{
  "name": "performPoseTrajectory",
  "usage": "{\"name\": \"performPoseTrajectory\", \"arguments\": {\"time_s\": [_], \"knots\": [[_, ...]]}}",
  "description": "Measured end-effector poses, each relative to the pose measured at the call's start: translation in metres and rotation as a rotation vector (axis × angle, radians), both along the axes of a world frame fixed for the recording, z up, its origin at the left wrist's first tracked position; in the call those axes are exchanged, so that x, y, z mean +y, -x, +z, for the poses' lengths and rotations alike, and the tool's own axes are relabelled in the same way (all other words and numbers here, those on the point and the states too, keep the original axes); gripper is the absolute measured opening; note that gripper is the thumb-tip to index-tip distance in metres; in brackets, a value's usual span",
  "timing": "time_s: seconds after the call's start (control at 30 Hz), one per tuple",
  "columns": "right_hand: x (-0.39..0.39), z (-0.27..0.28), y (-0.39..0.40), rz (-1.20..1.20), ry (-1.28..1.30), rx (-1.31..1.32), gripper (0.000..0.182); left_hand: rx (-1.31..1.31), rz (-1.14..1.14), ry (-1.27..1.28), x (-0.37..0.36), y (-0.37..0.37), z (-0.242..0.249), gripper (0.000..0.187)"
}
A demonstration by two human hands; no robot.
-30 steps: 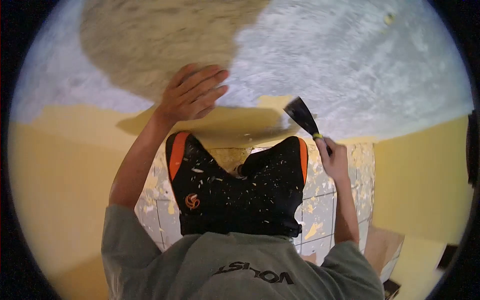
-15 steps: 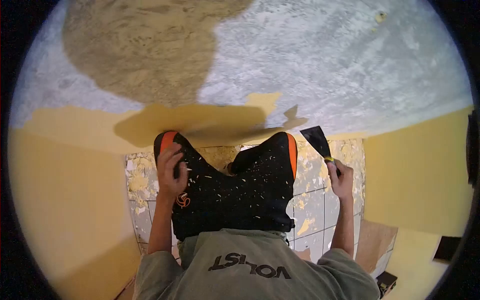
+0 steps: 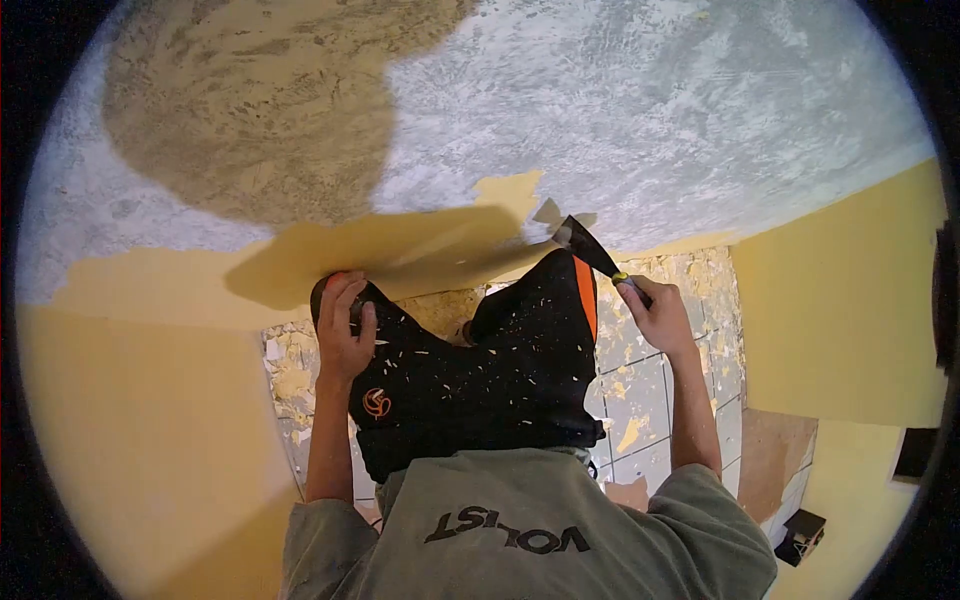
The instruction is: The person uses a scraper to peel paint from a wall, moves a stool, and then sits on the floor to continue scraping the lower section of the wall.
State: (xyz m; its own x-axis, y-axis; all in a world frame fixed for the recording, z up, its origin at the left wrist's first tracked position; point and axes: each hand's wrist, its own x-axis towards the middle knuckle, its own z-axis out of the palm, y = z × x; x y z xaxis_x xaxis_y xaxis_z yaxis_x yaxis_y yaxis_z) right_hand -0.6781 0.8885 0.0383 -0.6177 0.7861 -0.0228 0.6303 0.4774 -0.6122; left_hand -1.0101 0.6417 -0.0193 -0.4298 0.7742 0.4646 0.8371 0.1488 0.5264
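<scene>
My right hand (image 3: 660,315) is closed round the handle of a paint scraper (image 3: 585,243), which has a wide dark blade and a yellow band at its neck. The blade points up and left, close to the wall just above my right knee. My left hand (image 3: 347,335) rests on my left knee with its fingers slightly bent and apart. Black trousers (image 3: 480,390) with orange side stripes cover my bent legs, and pale paint flakes are scattered over them. Ahead, the wall is scraped to mottled grey (image 3: 620,110), with yellow paint (image 3: 420,250) left along its lower part.
Peeled paint scraps litter the tiled floor (image 3: 630,390) around my legs. Yellow walls stand close on the left (image 3: 150,400) and the right (image 3: 840,310). A brown sheet (image 3: 775,455) lies on the floor to the right, with a small dark box (image 3: 800,537) near it.
My right hand has brought the scraper left and up, so its blade is now near the wall by my right knee. My left hand stays on the left knee. The view has shifted slightly.
</scene>
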Motion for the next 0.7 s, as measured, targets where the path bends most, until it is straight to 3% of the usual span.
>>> {"name": "performPoseTrajectory", "arguments": {"time_s": [0.2, 0.23, 0.3, 0.4, 0.43, 0.5, 0.7], "knots": [[0.001, 0.0, 0.015, 0.043, -0.009, 0.006, 0.027, 0.209, -0.15, -0.195, 0.047, 0.008, 0.04, 0.031], [0.002, 0.0, 0.017, 0.037, -0.002, -0.026, 0.027, 0.212, -0.148, -0.196, 0.057, 0.01, 0.049, 0.031], [0.002, 0.001, 0.019, 0.042, -0.004, -0.015, 0.028, 0.455, -0.117, -0.328, 0.077, 0.014, 0.063, 0.035], [0.003, 0.005, 0.019, 0.036, -0.012, -0.006, 0.028, 0.539, -0.059, -0.51, 0.11, 0.032, 0.051, 0.043], [0.004, 0.006, 0.019, 0.027, -0.013, -0.009, 0.028, 0.539, -0.057, -0.511, 0.117, 0.036, 0.046, 0.043], [0.01, 0.004, 0.015, 0.06, -0.022, -0.013, 0.029, 0.782, 0.086, -0.445, 0.127, 0.042, 0.038, 0.046], [0.023, -0.011, 0.04, 0.1, -0.071, 0.043, 0.031, 0.814, 0.135, -0.45, 0.133, 0.043, 0.033, 0.047]]}}
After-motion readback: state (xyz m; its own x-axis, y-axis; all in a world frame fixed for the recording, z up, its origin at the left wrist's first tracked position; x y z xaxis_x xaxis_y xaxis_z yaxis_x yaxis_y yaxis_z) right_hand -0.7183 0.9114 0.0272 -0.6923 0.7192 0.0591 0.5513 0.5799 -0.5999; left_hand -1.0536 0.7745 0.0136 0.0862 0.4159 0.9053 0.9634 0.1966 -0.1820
